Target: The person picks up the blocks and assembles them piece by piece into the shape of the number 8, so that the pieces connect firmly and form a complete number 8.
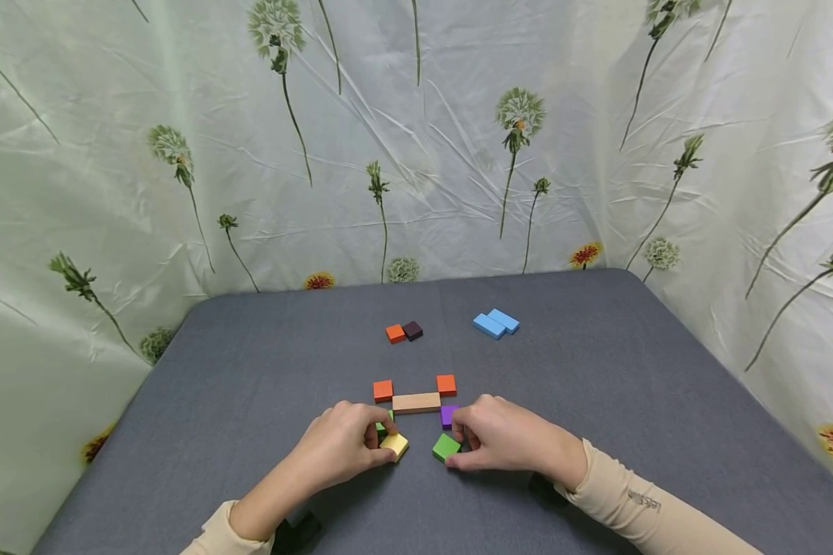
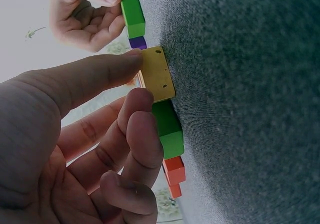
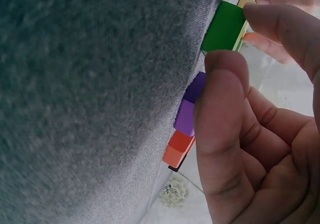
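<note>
Yellow block [image 1: 394,445]: lower centre, pinched by the left hand [image 1: 340,441]
Green block [image 1: 446,446]: right of it, pinched by the right hand [image 1: 505,437]
Tan block [image 1: 416,403]: higher, between both

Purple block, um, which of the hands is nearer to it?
Right. The right hand is just beside the purple block, pinching a green block; the left hand is farther off, to the purple block's left, pinching the yellow block.

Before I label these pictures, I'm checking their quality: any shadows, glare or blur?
Head: soft shadows on the table by the left hand and right hand, sheen on the curtain; left wrist: curtain washed out, table blurred at right; right wrist: table dim, blurred at left.
</note>
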Action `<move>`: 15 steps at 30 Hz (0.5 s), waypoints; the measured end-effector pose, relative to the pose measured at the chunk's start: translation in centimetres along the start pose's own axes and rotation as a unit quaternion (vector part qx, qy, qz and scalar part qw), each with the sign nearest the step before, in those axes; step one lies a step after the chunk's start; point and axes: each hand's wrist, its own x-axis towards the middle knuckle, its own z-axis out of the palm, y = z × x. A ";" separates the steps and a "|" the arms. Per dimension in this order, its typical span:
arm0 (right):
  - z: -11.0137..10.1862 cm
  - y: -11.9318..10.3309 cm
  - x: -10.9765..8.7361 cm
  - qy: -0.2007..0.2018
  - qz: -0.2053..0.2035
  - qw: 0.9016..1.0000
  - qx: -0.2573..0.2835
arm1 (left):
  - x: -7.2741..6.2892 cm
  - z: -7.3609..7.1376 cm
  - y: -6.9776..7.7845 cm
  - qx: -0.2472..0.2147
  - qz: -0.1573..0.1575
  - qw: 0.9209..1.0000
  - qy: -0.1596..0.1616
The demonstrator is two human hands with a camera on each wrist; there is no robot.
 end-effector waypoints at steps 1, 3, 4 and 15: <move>0.0 0.0 0.0 0.001 0.000 1.000 -0.001 | 0.0 0.0 0.0 0.000 0.000 1.000 0.000; 0.0 0.1 0.1 0.003 -0.001 1.000 -0.001 | 0.1 0.0 0.0 -0.002 -0.001 1.000 -0.001; 0.0 0.1 0.2 0.004 -0.001 1.000 0.000 | 0.1 0.0 0.0 -0.002 -0.001 1.000 -0.001; -0.1 0.2 0.6 -0.003 0.013 1.000 0.001 | 0.0 0.0 0.0 -0.002 -0.001 1.000 -0.005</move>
